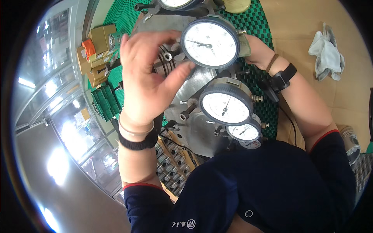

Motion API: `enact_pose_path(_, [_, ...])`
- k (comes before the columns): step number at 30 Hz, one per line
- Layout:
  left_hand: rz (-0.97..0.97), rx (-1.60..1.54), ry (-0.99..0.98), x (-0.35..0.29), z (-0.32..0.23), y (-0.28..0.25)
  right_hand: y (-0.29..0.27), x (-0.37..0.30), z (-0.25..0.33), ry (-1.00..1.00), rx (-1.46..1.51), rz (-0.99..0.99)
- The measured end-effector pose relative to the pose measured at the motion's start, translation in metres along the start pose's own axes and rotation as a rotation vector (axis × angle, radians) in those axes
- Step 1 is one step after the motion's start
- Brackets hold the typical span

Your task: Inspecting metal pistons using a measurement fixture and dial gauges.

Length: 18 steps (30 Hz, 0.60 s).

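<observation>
My left hand [145,73] reaches in with its fingers curved around a metal piston [160,66] with dark ring grooves. The piston is partly hidden behind the palm, and my thumb comes close to the rim of a large dial gauge [210,44]. On the gauge's other side, my right hand [258,50] is at a pale greenish block [244,46]; its fingertips are hidden behind the block and gauge. Nearer to me stand a second dial gauge [226,108] and a smaller dial gauge [244,132], on a metal plate [194,134].
Another dial gauge [175,3] stands at the far edge. Green mesh matting [261,19] lies around the plate. White gloves [328,54] rest on brown card at right. Several pistons [171,167] sit in a tray at lower left, and cardboard boxes [103,39] stand at far left.
</observation>
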State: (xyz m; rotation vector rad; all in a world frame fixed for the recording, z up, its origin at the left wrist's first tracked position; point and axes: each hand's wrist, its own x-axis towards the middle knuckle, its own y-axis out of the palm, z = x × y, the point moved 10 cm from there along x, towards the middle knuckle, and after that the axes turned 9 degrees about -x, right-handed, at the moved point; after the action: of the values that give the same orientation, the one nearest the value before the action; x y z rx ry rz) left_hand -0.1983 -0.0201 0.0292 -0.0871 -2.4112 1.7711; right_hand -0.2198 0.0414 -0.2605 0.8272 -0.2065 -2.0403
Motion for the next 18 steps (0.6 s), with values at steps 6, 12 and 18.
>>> enact_pose_path(6, [0.099,0.043,-0.284,-0.030,0.025,-0.007,-0.003,0.000,0.001,-0.036,-0.025,0.032])
enact_pose_path(12, [0.117,0.016,-0.370,-0.033,0.031,-0.003,-0.003,0.002,-0.001,-0.046,-0.068,0.019])
enact_pose_path(18, [0.133,0.055,-0.349,-0.029,0.031,0.002,-0.012,0.017,-0.011,-0.338,-0.242,-0.139])
